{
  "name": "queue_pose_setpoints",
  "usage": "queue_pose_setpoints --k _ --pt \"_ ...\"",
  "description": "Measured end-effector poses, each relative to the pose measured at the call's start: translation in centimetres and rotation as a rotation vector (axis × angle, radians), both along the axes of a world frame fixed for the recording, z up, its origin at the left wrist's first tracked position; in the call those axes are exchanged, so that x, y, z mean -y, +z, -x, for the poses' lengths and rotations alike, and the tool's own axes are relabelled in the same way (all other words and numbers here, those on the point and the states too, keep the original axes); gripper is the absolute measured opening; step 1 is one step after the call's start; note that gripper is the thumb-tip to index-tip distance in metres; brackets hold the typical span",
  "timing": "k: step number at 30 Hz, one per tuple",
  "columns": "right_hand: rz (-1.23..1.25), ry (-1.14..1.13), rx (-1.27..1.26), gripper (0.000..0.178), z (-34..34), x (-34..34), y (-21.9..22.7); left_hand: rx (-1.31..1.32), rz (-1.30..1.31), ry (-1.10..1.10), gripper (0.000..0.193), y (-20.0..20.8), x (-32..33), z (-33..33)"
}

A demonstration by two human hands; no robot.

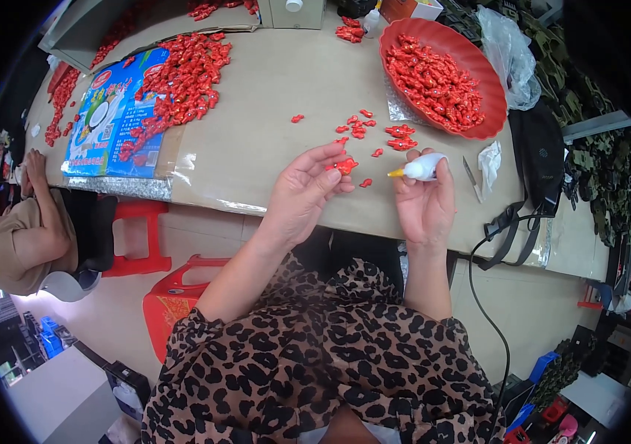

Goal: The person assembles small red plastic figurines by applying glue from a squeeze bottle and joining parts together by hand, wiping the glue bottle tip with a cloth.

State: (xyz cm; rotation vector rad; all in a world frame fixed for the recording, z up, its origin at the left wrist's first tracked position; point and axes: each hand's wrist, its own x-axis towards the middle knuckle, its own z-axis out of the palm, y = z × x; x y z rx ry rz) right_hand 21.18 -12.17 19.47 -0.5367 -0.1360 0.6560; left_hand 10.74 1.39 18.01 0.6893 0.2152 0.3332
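Between the thumb and fingers of my left hand point(304, 189) is a small red figurine point(345, 166), held just above the table near its front edge. My right hand point(426, 211) grips a white squeeze bottle point(422, 168) with a yellow nozzle, tilted so that the nozzle points left toward the figurine. A gap separates nozzle and figurine. Beyond my hands lie small loose red pieces point(357, 127) and a short row of red figurines point(400, 137).
A red scalloped bowl point(499, 122) full of red pieces stands at the far right. A knife point(472, 180) and crumpled tissue point(489, 166) lie right of my hand, near a black bag point(541, 163). Red figurines point(186, 81) cover part of a blue printed sheet point(101, 152). Another person point(31, 229) sits at left.
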Motion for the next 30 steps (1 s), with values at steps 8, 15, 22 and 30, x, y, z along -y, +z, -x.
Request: queue_pose_setpoints --k 8,15,22,30 --pt "0.077 -0.073 0.093 0.021 -0.1 0.1 -0.9 -0.037 -0.092 -0.023 0.035 0.1 0.4 -0.1" --pt "0.161 -0.156 0.383 0.021 0.3 -0.4 -0.5 -0.017 -0.196 0.051 0.028 -0.3 0.8 0.0" --pt "0.254 -0.305 0.630 0.024 1.9 -0.5 -1.6 -0.015 -0.321 0.175 0.025 -0.8 1.6 -0.1" --pt "0.417 -0.382 0.902 0.030 2.4 -0.2 -2.3 -0.039 -0.331 0.171 0.024 -1.0 1.7 0.0"
